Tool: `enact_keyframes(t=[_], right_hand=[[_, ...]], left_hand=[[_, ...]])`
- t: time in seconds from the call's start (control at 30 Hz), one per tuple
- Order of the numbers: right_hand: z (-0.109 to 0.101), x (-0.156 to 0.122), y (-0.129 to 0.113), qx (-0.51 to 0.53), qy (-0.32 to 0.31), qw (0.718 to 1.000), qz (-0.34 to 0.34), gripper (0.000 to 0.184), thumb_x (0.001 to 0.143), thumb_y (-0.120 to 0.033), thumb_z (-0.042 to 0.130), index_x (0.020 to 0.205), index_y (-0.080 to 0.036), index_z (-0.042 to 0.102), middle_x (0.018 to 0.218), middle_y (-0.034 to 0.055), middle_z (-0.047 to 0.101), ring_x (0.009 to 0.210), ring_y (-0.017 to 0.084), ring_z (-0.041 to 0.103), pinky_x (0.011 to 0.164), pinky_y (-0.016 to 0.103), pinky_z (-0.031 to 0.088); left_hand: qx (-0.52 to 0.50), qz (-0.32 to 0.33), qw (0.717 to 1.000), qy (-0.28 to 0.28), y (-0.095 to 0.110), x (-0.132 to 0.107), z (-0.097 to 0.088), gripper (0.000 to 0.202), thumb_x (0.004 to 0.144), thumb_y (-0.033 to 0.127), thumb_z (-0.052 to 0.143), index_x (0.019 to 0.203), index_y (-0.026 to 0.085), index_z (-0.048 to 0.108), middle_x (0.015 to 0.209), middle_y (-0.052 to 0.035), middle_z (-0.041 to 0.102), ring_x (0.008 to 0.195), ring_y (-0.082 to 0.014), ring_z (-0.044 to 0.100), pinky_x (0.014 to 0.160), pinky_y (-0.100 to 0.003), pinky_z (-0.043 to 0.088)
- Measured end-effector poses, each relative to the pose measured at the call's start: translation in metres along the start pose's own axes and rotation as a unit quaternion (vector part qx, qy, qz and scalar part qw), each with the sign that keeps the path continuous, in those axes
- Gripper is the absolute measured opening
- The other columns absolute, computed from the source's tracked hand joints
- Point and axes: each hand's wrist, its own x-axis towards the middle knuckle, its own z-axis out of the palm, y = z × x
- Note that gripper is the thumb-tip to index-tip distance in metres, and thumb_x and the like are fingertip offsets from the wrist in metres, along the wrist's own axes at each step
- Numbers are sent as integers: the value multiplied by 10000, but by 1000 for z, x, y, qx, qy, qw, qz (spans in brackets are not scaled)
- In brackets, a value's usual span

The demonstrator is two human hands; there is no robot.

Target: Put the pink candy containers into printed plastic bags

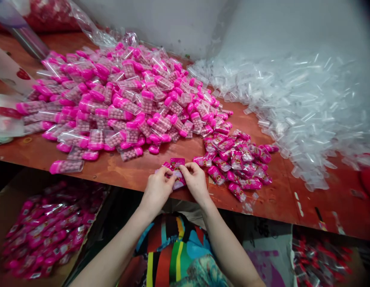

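At the front edge of the table, my left hand (159, 185) and my right hand (195, 181) are close together, both closed in a pinch. Between them is a pink printed label (177, 162), thin and shiny, with a paler part showing near the fingertips. My left fingers grip its left side and my right fingers its right side. Just beyond lies a large heap of clear candy containers (147, 101) with pink caps and small pink balls inside. To the right of my right hand is a smaller pile of containers in pink printed sleeves (237, 159).
A broad heap of clear plastic sleeves or shells (292, 103) covers the right side of the red-brown table (280, 199). Below left stands a box of pink wrapped containers (50, 231). A box with red-capped items (319, 259) sits below right. A wall closes off the back.
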Motion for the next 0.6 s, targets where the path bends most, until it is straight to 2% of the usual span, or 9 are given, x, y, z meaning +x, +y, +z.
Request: enact_keyframes(t=[0.1,0.2,0.27,0.33,0.43,0.5,0.53,0.6], right_hand=[[0,0,-1,10,19,1000,-13,236,854,-391,576,720,-197,583,757,0,572,742,154,532,714,258,428],[-9,3,-4,27,7,1000,-7,304,901,-415,499,677,-210,512,640,-36,491,633,134,474,622,239,401],[-18,7,-8,40,-20,999,0,333,910,-425,484,654,-214,484,568,-59,427,552,119,417,545,226,368],[-27,10,-16,53,-62,997,-3,320,900,-419,509,663,-205,522,563,-61,446,526,110,406,514,218,359],[-35,11,-29,86,-128,988,-22,238,883,-393,548,783,-195,634,694,-28,585,616,121,510,580,222,425],[-33,9,-36,127,-146,981,-15,218,876,-386,559,855,-195,660,757,-12,622,683,137,556,635,238,457],[-30,8,-37,148,-138,979,-4,218,870,-389,566,860,-192,659,752,-9,620,686,141,561,641,244,462],[-21,5,-39,171,-91,981,17,232,855,-406,577,822,-185,638,701,-14,594,641,138,539,613,247,453]], left_hand=[[-8,-23,999,-21,3,-1,-2,136,793,337,601,830,208,580,478,40,581,318,-115,459,378,-215,311],[-42,-47,996,-56,5,-2,-6,203,789,396,607,838,204,561,475,48,571,270,-107,400,308,-208,246],[-81,-47,994,-55,9,-1,-9,279,787,455,612,860,190,570,466,56,550,281,-103,390,302,-205,233],[-127,-17,991,-33,13,2,-10,360,765,472,650,953,168,607,473,66,530,348,-105,438,348,-199,294],[-197,48,979,-34,19,8,-10,384,754,418,690,1039,161,675,605,22,607,578,-141,586,523,-217,442],[-229,73,970,-37,23,11,-7,275,767,379,684,929,161,728,756,-28,672,743,-170,627,646,-241,483],[-237,77,968,-11,24,12,-6,231,753,363,700,854,159,737,794,-40,683,768,-174,624,665,-243,484],[-248,59,967,14,26,12,-1,217,737,374,714,728,157,716,711,-24,653,642,-144,572,553,-224,442]])
